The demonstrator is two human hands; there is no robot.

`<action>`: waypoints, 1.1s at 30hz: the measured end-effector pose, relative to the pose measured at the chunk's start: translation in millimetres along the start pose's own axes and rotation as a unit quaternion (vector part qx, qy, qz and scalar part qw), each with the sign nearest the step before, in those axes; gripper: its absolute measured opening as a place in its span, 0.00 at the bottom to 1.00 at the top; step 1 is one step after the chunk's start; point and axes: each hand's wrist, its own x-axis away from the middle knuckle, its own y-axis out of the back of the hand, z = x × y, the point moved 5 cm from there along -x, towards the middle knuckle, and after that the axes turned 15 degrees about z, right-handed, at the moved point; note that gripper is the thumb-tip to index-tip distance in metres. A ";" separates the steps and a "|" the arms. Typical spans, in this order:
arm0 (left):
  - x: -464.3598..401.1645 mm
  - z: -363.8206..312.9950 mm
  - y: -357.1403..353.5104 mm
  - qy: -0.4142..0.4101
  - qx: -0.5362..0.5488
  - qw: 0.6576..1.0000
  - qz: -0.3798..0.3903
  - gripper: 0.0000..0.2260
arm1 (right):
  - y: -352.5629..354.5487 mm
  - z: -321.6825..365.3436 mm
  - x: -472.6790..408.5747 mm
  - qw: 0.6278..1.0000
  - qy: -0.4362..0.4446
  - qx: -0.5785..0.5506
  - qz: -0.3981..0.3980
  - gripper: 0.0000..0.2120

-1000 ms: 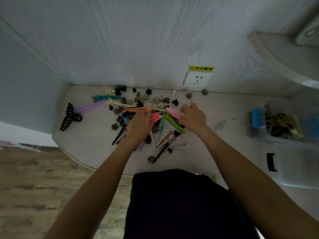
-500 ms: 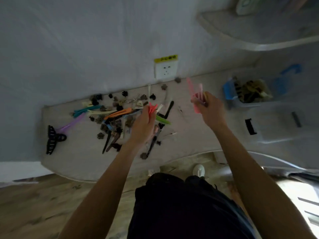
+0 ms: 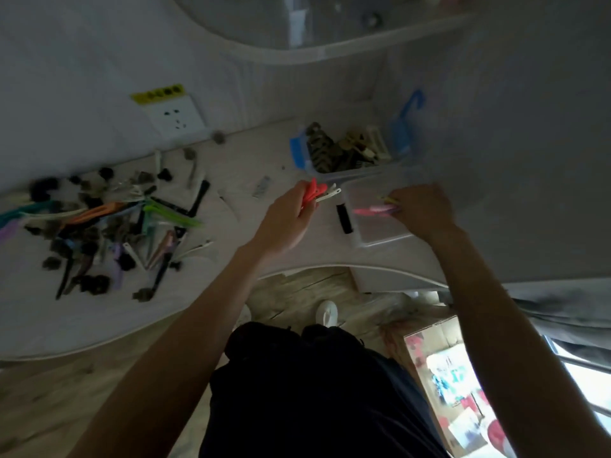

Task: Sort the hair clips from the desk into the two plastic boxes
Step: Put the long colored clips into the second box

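Note:
A heap of mixed hair clips covers the left part of the pale desk. My left hand is closed around a red clip and a white clip, held above the desk beside the near clear box. My right hand grips pink clips and hovers over that clear box, which has a black latch. Behind it stands a second box with blue latches, holding several brown and cream claw clips.
A wall socket sits above the desk, and a curved shelf hangs overhead. One small silver clip lies alone between the heap and the boxes. Below the desk edge are wooden floor and a cardboard box.
Both hands left the heap and moved right with clips in them. The right hand now hangs over the near clear box. The view swung right toward the boxes.

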 end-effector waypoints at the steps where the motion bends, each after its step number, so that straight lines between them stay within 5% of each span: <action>1: -8.5 -8.3 -8.6 -0.005 -0.005 1.000 -0.003 0.09 | -5.1 -5.3 -7.0 1.000 0.007 0.013 0.027 0.08; 5: -34.3 -38.3 -32.0 -0.025 -0.016 0.999 0.017 0.09 | -15.4 -6.8 -19.4 0.996 0.060 0.031 0.058 0.10; 8: -55.2 -53.8 -46.8 -0.025 -0.056 0.998 0.013 0.10 | -13.2 -12.3 -9.4 0.990 0.102 -0.072 0.062 0.13; 16: -87.9 -67.1 -92.1 -0.008 -0.143 0.980 0.139 0.16 | -26.9 -39.5 44.9 0.987 0.066 -0.092 -0.111 0.08; 21: -68.1 -39.8 -89.5 -0.054 -0.291 0.950 0.105 0.23 | -52.3 -40.0 48.8 0.979 0.039 -0.138 -0.144 0.14; 29: -9.1 15.8 -42.7 -0.060 -0.185 0.981 -0.007 0.18 | -58.2 16.4 40.0 0.977 0.053 -0.123 -0.169 0.09; 33: 26.4 40.0 -7.4 -0.036 -0.163 0.976 -0.140 0.14 | -37.9 57.9 42.0 0.959 0.079 -0.149 -0.226 0.08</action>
